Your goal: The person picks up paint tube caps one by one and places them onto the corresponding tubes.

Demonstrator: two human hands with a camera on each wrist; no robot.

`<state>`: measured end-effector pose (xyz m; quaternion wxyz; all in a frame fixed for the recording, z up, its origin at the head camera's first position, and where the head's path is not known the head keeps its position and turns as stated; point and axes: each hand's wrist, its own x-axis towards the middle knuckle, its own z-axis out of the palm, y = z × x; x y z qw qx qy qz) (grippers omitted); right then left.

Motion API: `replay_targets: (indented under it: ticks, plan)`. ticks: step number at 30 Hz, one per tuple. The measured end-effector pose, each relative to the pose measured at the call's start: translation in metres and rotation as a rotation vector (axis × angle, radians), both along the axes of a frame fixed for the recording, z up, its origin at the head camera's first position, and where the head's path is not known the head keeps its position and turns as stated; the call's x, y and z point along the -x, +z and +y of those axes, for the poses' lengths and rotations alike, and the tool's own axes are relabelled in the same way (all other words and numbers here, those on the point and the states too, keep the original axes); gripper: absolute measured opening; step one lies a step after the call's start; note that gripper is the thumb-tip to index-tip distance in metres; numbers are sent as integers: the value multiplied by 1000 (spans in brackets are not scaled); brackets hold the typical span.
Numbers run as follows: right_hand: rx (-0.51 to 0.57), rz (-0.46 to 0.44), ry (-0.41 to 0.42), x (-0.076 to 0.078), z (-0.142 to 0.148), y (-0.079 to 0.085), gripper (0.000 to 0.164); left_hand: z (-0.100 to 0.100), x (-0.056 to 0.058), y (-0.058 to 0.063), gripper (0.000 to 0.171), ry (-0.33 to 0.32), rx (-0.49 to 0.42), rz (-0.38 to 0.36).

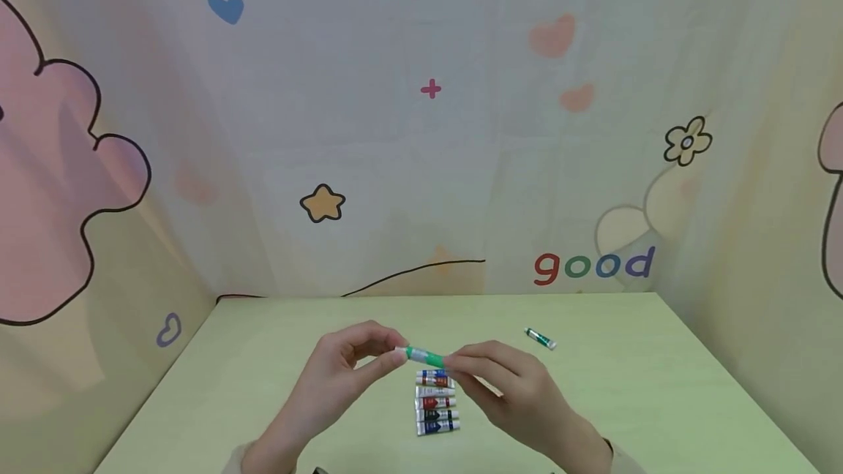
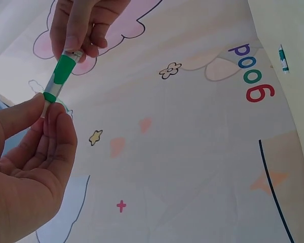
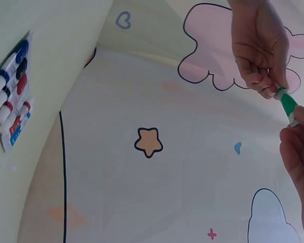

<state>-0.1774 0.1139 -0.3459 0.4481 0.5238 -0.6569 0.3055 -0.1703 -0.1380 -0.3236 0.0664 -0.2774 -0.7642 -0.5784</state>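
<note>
A light green paint tube (image 1: 426,358) is held in the air between both hands, tilted slightly down to the right. My left hand (image 1: 349,368) pinches its white cap end between thumb and fingers, as the left wrist view also shows. At the other end, the thumb and fingers of my right hand (image 1: 516,390) grip the flat tail of the tube. Below the hands, several paint tubes lie stacked in a row on the table, among them a red tube (image 1: 435,403) and a dark blue tube (image 1: 436,427).
A dark green paint tube (image 1: 540,338) lies by itself at the back right of the pale green table (image 1: 263,379). Behind the table hangs a printed cloth backdrop (image 1: 395,130), and similar cloth stands along both sides.
</note>
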Motion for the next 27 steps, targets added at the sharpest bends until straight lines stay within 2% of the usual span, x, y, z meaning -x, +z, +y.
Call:
replay_targets:
  ticks: [3, 6, 9, 11, 13, 14, 16, 17, 19, 23, 25, 27]
  plan:
    - [52, -157, 53, -3, 4, -2, 20, 2, -1, 0, 7, -23, 5, 37]
    - [81, -351, 107, -7, 9, -2, 27, 4, -3, -2, 6, -41, 9, 114]
    - [102, -596, 142, -13, 14, 1, 38, 6, -6, -4, 9, -56, 9, 223]
    - [125, -754, 159, -17, 16, 3, 37, 8, -6, -7, 11, -70, 6, 308]
    - [151, -853, 167, -20, 18, 4, 33, 9, -7, -8, 13, -80, 0, 376]
    - [160, -875, 162, -20, 18, 4, 30, 10, -7, -9, 14, -81, -2, 404]
    - [161, -853, 138, -21, 18, 3, 29, 10, -7, -9, 15, -75, -5, 436]
    - [150, -801, 121, -20, 18, 2, 29, 10, -7, -9, 15, -65, -3, 439]
    - [121, -644, 97, -17, 17, 0, 31, 10, -8, -9, 15, -34, 4, 415]
    - [65, -257, 76, -10, 13, 1, 27, 6, -10, -7, 12, 17, 5, 298]
    - [43, -120, 73, -8, 11, 4, 24, 4, -10, -6, 10, 15, -7, 247]
    - [23, -24, 65, -8, 9, 9, 23, 3, -10, -4, 9, 5, -11, 218]
